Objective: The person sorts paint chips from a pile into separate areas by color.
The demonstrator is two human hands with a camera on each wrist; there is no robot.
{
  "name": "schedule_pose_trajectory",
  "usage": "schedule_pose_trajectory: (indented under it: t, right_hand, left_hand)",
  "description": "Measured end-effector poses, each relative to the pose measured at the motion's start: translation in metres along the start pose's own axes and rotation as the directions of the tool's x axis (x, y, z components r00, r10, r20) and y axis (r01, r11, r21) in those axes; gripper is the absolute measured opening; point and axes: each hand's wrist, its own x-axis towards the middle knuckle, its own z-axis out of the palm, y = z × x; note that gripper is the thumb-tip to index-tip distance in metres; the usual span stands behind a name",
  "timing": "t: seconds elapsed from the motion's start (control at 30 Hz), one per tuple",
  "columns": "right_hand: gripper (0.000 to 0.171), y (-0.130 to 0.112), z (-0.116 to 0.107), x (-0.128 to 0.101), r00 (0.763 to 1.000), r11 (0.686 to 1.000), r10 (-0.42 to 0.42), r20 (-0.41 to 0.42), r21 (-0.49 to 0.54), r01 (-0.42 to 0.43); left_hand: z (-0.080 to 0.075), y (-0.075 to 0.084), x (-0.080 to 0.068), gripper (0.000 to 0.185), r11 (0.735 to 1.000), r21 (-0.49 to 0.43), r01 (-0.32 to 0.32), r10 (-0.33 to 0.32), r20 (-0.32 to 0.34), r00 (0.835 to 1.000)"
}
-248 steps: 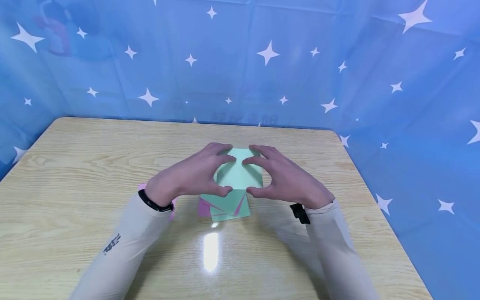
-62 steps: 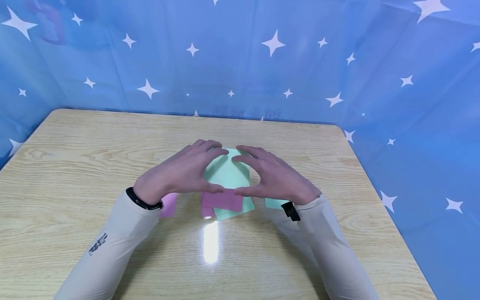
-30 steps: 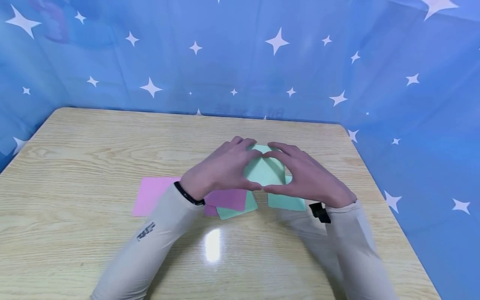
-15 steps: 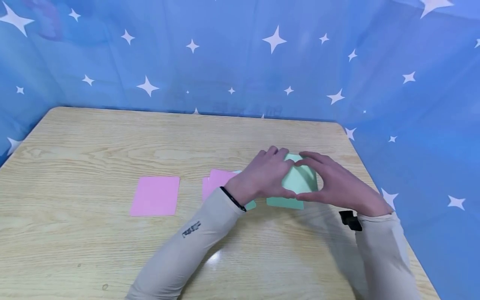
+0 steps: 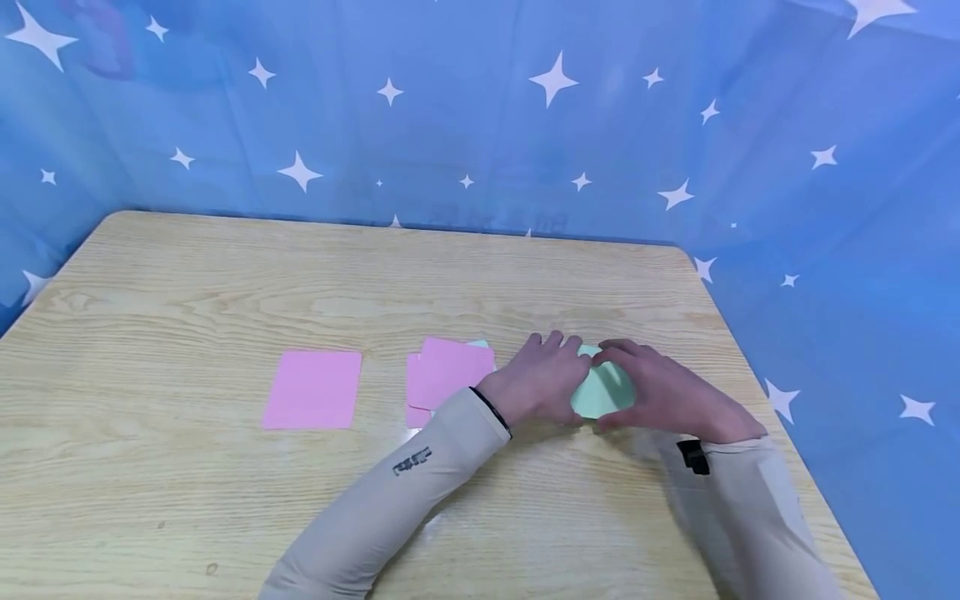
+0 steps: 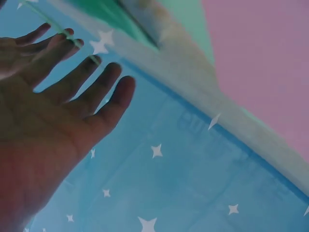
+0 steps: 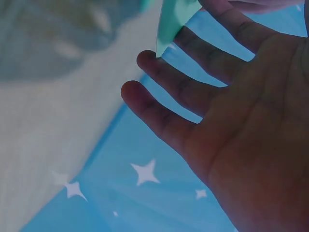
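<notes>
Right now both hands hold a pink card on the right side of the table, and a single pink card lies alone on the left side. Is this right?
Not quite. The card between the left hand and the right hand is green, not pink, as the head view shows. The single pink card does lie alone on the left of the table.

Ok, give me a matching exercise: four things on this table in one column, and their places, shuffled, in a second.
Things:
1. single pink card
2. mixed pile topped by a pink card
3. green card
4. table

Places:
A. between both hands, right of the pile
B. under everything, in front of the starred blue backdrop
C. alone, farthest left
D. in the middle, just beyond the left sleeve

Pairs: 1-C, 2-D, 3-A, 4-B. The left hand and right hand hold the green card.
</notes>
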Motion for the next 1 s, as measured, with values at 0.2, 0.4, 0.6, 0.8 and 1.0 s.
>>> schedule_pose_trajectory:
  t: [0.2, 0.4, 0.6, 0.8, 1.0]
  right_hand:
    - [0.070, 0.002, 0.011, 0.006, 1.000, 1.000, 0.007, 0.015, -0.015, -0.007]
    - [0.066, 0.003, 0.015, 0.008, 0.999, 1.000, 0.027, 0.036, 0.013, -0.027]
    - [0.066, 0.002, 0.016, 0.007, 0.999, 0.999, 0.034, 0.034, 0.002, -0.034]
    - [0.077, -0.003, 0.013, 0.012, 1.000, 1.000, 0.009, 0.020, -0.030, -0.008]
    - [0.091, -0.020, 0.004, 0.020, 0.999, 0.999, -0.028, -0.019, -0.043, 0.027]
  left_hand:
    - [0.006, 0.000, 0.000, 0.071, 0.999, -0.029, 0.017, -0.015, 0.070, 0.997]
    - [0.009, -0.001, -0.002, 0.068, 0.998, -0.060, 0.028, -0.020, 0.121, 0.992]
    - [0.010, 0.001, -0.002, 0.064, 0.998, -0.060, 0.023, -0.015, 0.121, 0.992]
    - [0.004, -0.002, -0.003, 0.071, 0.999, -0.041, 0.011, -0.006, 0.109, 0.994]
    - [-0.012, -0.016, -0.015, 0.076, 0.999, -0.037, 0.030, -0.027, 0.091, 0.995]
